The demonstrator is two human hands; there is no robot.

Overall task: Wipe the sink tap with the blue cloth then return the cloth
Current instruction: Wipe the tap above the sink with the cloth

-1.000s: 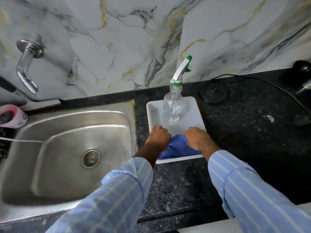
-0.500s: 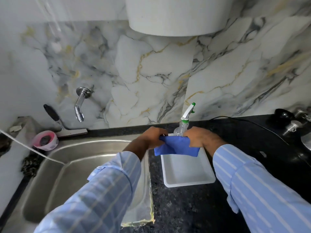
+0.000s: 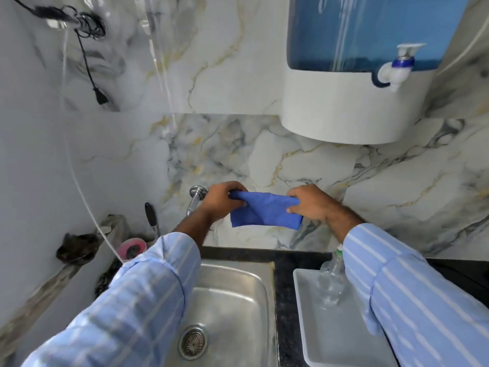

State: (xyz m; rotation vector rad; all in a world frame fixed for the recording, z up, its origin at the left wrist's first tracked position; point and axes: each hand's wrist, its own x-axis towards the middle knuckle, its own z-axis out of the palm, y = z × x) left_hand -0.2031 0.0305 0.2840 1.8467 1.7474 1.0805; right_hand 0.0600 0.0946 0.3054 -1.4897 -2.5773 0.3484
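Note:
The blue cloth (image 3: 266,211) hangs stretched between both hands in front of the marble wall, above the steel sink (image 3: 235,295). My left hand (image 3: 221,202) grips its left end, right beside the chrome wall tap (image 3: 195,198), which it partly hides. My right hand (image 3: 312,203) grips the cloth's right end. The white tray (image 3: 336,337) lies on the black counter at lower right, with no cloth in it.
A clear spray bottle (image 3: 330,283) stands in the tray, partly behind my right sleeve. A white and blue water purifier (image 3: 354,64) hangs on the wall above. A pink cup (image 3: 131,248), a black-handled tool (image 3: 151,217) and a white hose (image 3: 79,186) are left of the sink.
Both hands lifted the blue cloth out of the tray and carried it up and left to the tap. The camera tilted upward, bringing the purifier into view.

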